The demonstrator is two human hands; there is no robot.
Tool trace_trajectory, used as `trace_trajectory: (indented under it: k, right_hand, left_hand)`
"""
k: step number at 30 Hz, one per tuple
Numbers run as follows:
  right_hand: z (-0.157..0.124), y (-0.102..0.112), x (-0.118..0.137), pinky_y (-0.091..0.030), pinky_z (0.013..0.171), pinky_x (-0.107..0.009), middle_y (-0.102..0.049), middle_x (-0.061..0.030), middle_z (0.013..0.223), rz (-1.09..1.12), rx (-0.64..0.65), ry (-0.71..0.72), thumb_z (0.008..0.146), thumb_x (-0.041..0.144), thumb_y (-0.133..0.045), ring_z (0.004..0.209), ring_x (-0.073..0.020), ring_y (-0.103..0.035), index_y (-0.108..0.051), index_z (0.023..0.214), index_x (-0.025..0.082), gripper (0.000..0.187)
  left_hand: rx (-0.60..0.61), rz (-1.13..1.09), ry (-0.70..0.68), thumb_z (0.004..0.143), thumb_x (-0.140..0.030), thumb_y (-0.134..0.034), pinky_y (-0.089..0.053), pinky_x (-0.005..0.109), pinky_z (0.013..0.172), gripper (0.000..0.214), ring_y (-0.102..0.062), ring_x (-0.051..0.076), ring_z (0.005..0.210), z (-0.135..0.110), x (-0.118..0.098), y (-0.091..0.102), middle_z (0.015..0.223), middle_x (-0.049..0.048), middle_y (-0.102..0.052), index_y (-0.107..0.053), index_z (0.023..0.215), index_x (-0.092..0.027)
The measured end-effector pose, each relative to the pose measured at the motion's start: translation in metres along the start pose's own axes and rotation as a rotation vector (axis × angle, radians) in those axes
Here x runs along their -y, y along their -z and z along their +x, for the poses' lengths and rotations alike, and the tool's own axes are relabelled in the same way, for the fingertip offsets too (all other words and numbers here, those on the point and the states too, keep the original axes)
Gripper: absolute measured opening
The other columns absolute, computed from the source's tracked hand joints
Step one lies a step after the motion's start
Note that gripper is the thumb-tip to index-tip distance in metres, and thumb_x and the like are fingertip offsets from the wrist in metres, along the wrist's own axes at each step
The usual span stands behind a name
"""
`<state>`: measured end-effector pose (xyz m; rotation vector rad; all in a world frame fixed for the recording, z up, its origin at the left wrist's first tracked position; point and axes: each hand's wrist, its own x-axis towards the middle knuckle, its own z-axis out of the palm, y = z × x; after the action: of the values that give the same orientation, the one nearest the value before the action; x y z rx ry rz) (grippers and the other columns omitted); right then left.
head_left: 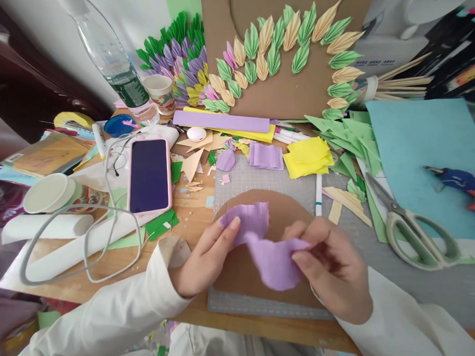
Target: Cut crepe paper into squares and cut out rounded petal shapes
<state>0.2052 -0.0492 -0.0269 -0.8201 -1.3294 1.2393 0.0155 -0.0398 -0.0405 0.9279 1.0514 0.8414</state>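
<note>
Both hands work a piece of purple crepe paper [264,247] just above a brown cardboard disc [283,206] lying on a grey cutting mat [261,179]. My left hand [204,260] pinches the paper's upper left part between thumb and fingers. My right hand [332,266] is curled round its right end, fingers closed on it. The paper is crumpled and twisted between the two hands. Both sleeves are white.
A pink-cased phone [150,175] and grey cable [85,229] lie left, by a paper cup [50,192] and water bottle [105,49]. Scissors [412,227] and a blue glue gun [461,182] lie right. Stacks of purple paper squares [266,155] and yellow paper squares [307,157] sit behind, below a cardboard board of paper leaves [282,49].
</note>
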Motion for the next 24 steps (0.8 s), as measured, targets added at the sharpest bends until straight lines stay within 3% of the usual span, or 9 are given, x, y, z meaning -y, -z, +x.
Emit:
trace_trajectory:
  k: [2,7,10,13,18,21,24]
  right_hand:
    - [-0.002,-0.005,-0.001,-0.046,0.047,-0.02,-0.062,0.0022,0.074,-0.077,0.013,-0.016,0.09,0.016,-0.059,0.06,-0.0104,-0.057,-0.055,0.084,0.024,0.011]
    - [-0.002,-0.012,-0.009,-0.048,0.05,-0.016,-0.064,0.0035,0.074,-0.364,-0.195,0.057,0.085,0.007,-0.062,0.065,-0.0089,-0.061,-0.058,0.083,0.023,0.016]
    - [-0.004,-0.011,-0.012,-0.046,0.047,-0.017,-0.066,0.0035,0.076,-0.432,-0.2,0.101,0.084,0.006,-0.063,0.064,-0.0091,-0.062,-0.058,0.084,0.023,0.017]
    - [-0.007,-0.01,-0.013,-0.049,0.051,-0.02,-0.069,0.0032,0.079,-0.498,-0.204,0.106,0.084,0.007,-0.064,0.066,-0.01,-0.064,-0.059,0.086,0.023,0.016]
    - [-0.009,-0.01,-0.01,-0.049,0.052,-0.022,-0.071,0.0036,0.081,-0.595,-0.194,0.125,0.084,0.01,-0.066,0.056,-0.0074,-0.059,-0.059,0.087,0.023,0.015]
    - [-0.008,-0.009,-0.008,-0.048,0.052,-0.022,-0.069,0.0041,0.078,-0.595,-0.182,0.152,0.084,0.009,-0.066,0.055,-0.007,-0.057,-0.059,0.088,0.022,0.016]
    - [-0.006,-0.007,-0.007,-0.048,0.053,-0.022,-0.066,0.0042,0.074,-0.573,-0.18,0.2,0.082,0.006,-0.067,0.06,-0.0085,-0.059,-0.059,0.088,0.022,0.019]
  left_hand:
    - [0.077,0.004,0.0,0.09,-0.054,-0.055,-0.045,0.038,0.103,0.046,-0.057,0.028,0.121,-0.001,-0.005,-0.002,0.123,0.0052,-0.069,-0.066,0.123,-0.023]
    - [0.293,-0.07,-0.034,0.092,-0.05,-0.056,-0.032,0.041,0.114,0.043,-0.049,0.027,0.131,-0.004,-0.005,-0.001,0.129,0.0048,-0.065,-0.065,0.126,-0.026]
    - [0.413,-0.191,0.032,0.099,-0.042,-0.045,-0.028,0.044,0.117,0.041,-0.042,0.024,0.137,-0.003,-0.003,0.001,0.139,0.0053,-0.058,-0.055,0.136,-0.027]
    - [0.5,-0.262,0.033,0.099,-0.046,-0.042,-0.031,0.044,0.115,0.044,-0.043,0.025,0.136,-0.002,-0.007,0.001,0.142,0.0071,-0.055,-0.057,0.135,-0.026]
    - [0.394,-0.084,-0.039,0.094,-0.037,-0.056,-0.035,0.038,0.111,0.032,-0.054,0.024,0.124,-0.003,-0.014,0.0,0.132,0.0045,-0.062,-0.067,0.122,-0.027]
    - [0.301,0.054,-0.064,0.097,-0.037,-0.05,-0.046,0.031,0.094,0.029,-0.063,0.018,0.1,-0.003,-0.012,0.0,0.108,0.0041,-0.072,-0.071,0.113,-0.025]
    - [0.274,0.113,-0.092,0.096,-0.037,-0.052,-0.048,0.026,0.08,0.028,-0.061,0.014,0.082,-0.003,-0.011,0.001,0.091,0.0025,-0.071,-0.073,0.106,-0.022]
